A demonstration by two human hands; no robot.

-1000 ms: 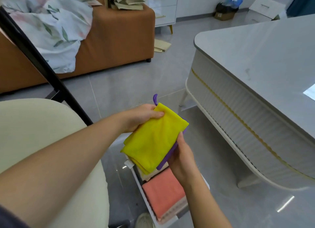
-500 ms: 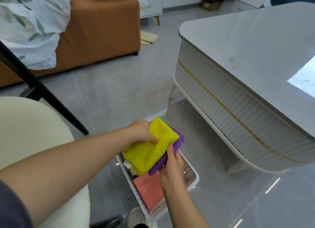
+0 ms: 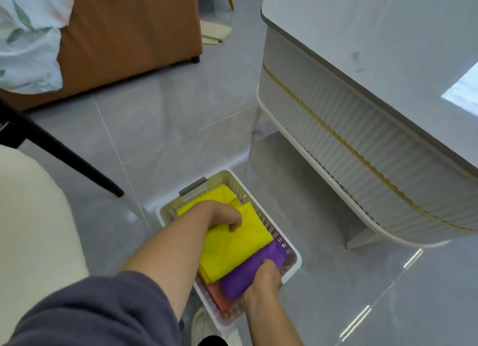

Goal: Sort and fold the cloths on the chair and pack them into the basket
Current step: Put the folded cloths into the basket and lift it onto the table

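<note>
Lowered since the earlier frame, yellow cloth [image 3: 240, 245] and purple cloth [image 3: 248, 273] now sit inside the basket [image 3: 271, 226], left hand [image 3: 223, 215] pinching the yellow, right hand [image 3: 263, 281] gripping the purple; judged risk: careless withdrawal drags the folds open or over the rim.

No readable text, labels or numbers (cloths, basket plain).

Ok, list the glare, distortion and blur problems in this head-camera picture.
Head view: glare streaks on the glossy floor, lower right. Head view: a washed-out patch on the table top. Head view: the wide lens bows the table's edge. Head view: left hand on the yellow cloth and right hand on the purple cloth look slightly soft.
</note>
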